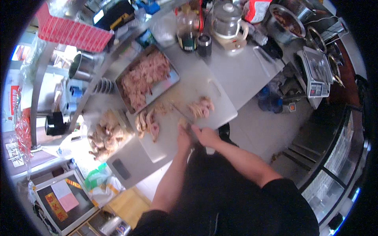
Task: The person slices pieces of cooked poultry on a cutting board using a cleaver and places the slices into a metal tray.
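Observation:
A white cutting board (pixel 226 103) lies on the metal counter before me. My right hand (pixel 205 136) grips a knife (pixel 182 113), whose blade points away from me over the board. Close beside it, my left hand (pixel 184 137) holds a small pale piece of raw meat (pixel 183 121) near the blade. Right of the knife is a cluster of raw meat pieces, apparently poultry (pixel 202 107). More long pieces with skin (pixel 147 124) lie on the board's left part. Small scraps (pixel 161 108) lie between that group and the blade.
A metal tray (pixel 161 91) of cut raw meat (pixel 144 75) stands beyond the board. Left of the board is a heap of skin-on pieces (pixel 107 132). A glass kettle (pixel 227 23), a dark cup (pixel 204 44) and a bottle (pixel 186 38) stand farther back. A scale (pixel 317 70) is at right.

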Motion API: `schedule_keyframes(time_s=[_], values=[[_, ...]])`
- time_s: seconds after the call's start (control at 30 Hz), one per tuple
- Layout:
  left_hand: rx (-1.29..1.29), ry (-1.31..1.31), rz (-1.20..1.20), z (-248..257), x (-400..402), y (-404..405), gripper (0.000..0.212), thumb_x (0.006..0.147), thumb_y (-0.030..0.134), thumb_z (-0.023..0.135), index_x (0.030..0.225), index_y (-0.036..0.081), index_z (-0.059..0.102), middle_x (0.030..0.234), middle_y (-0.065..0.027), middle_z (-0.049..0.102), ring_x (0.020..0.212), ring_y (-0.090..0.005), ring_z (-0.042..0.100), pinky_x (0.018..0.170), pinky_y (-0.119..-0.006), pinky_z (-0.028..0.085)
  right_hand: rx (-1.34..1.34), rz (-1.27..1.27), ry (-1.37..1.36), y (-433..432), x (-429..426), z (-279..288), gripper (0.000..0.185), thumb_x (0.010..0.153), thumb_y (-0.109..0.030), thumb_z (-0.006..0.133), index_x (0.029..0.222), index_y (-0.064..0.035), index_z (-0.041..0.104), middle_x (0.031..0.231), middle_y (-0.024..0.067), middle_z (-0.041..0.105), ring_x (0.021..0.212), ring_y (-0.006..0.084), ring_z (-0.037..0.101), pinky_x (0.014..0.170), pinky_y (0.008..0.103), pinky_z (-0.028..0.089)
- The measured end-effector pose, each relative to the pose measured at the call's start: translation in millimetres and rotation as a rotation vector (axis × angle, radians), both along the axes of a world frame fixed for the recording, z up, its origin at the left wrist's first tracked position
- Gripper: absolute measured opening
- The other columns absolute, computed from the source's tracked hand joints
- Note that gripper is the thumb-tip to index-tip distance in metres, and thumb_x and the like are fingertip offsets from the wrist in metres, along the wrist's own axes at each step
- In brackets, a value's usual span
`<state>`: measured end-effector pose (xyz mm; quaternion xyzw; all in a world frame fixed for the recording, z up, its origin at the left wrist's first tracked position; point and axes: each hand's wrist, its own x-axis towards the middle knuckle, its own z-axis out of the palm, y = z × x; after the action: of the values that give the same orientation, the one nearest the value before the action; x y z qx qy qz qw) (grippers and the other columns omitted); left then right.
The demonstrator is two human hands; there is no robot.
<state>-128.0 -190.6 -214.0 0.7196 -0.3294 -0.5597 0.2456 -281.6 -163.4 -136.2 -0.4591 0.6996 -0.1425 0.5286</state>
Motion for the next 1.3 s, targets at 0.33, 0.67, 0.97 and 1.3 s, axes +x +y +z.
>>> schedule_keyframes(time_s=[0.33,0.67,0.97,1.3], values=[[0.208,0.237,0.149,24.7,32.6,3.3,0.064,0.103,0.064,0.034,0.089,0.007,0.06,0.066,-0.0015,0.052,0.055,-0.0167,0.05,0.048,-0.032,0.039,0.051,0.09,0.06,-30.5,-50.3,18.8,0.087,0.097,-0.073,0.033,0.092,0.005,0.073,0.092,0.0285,0.07,0.094,0.0445,0.067,0.085,0.0488,0.051],[0.112,0.18,0.204,42.7,10.5,5.6,0.068,0.1,0.072,0.032,0.08,0.011,0.055,0.06,0.0005,0.043,0.047,-0.0147,0.04,0.043,-0.032,0.03,-0.111,-0.032,-0.011,8.7,-29.1,48.0,0.078,0.101,-0.064,0.034,0.098,0.0047,0.071,0.095,0.0289,0.068,0.092,0.0474,0.066,0.084,0.0519,0.05],[0.139,0.099,0.018,20.5,-7.6,9.1,0.071,0.094,0.08,0.031,0.07,0.015,0.049,0.053,0.0033,0.038,0.039,-0.0122,0.033,0.037,-0.03,0.024,-0.102,0.055,0.018,23.1,-18.5,39.7,0.062,0.103,-0.053,0.039,0.095,0.0003,0.069,0.091,0.0275,0.068,0.091,0.0476,0.065,0.079,0.054,0.05],[0.177,0.185,0.052,40.1,-11.8,5.6,0.069,0.097,0.076,0.029,0.069,0.016,0.048,0.053,0.0044,0.036,0.04,-0.0106,0.031,0.037,-0.028,0.023,-0.079,0.039,0.023,17.8,-16.4,39.0,0.074,0.101,-0.064,0.032,0.1,-0.0004,0.07,0.096,0.0285,0.069,0.095,0.0478,0.065,0.084,0.0566,0.05]])
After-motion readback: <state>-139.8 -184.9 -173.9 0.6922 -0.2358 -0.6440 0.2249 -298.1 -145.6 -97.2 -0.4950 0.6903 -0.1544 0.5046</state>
